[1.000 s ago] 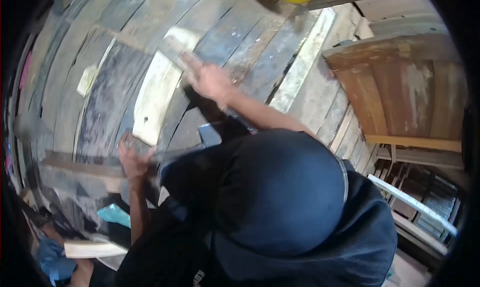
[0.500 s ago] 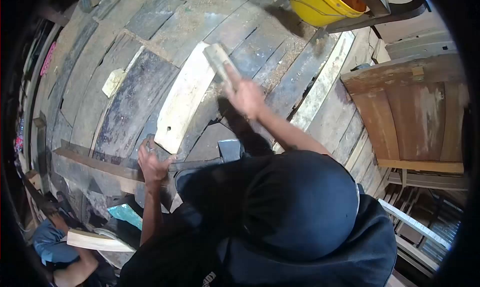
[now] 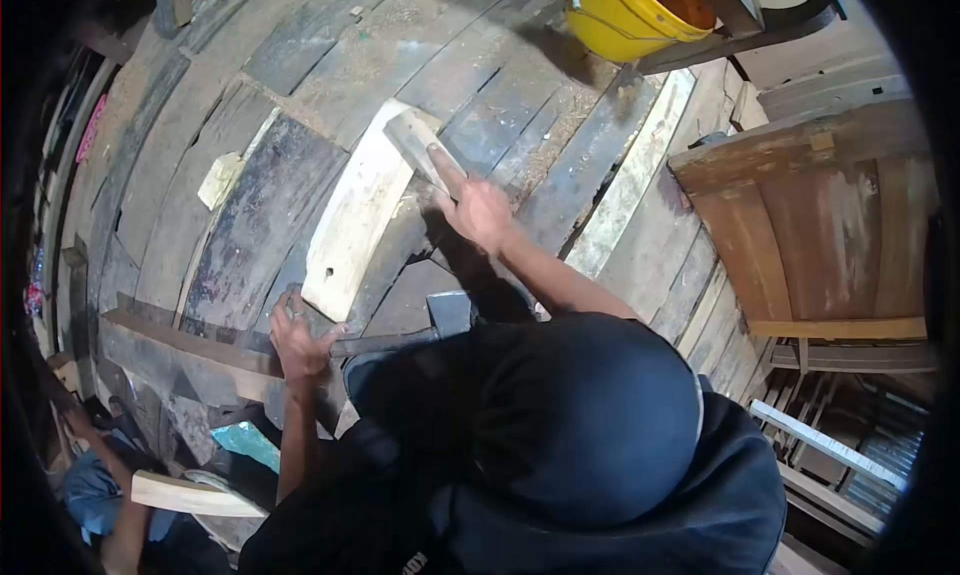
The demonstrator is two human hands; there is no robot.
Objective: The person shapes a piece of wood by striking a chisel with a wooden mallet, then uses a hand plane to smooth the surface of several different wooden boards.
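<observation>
A pale, slightly curved wooden board [image 3: 350, 210] with a small dark hole near its lower end lies on the plank floor. My left hand [image 3: 297, 343] grips that lower end, fingers on its left corner and thumb below it. A flat, rectangular greyish-tan block [image 3: 415, 145] is in my right hand [image 3: 478, 215], index finger stretched along it. The block rests at a slant over the board's upper right edge; its underside is hidden. By my left thumb is the dark handle of an axe-like tool [image 3: 450, 313], its metal head to the right.
A yellow bucket [image 3: 635, 20] stands at the top right. Brown wooden panelling [image 3: 815, 240] rises on the right. A long beam [image 3: 190, 345] lies at the left. Another person's arm [image 3: 125, 525] and a pale curved wood piece [image 3: 195, 495] show at the lower left.
My right hand has drawn the block slightly down and left along the board's upper end. My left hand keeps its place at the lower end. The whole view has shifted a little.
</observation>
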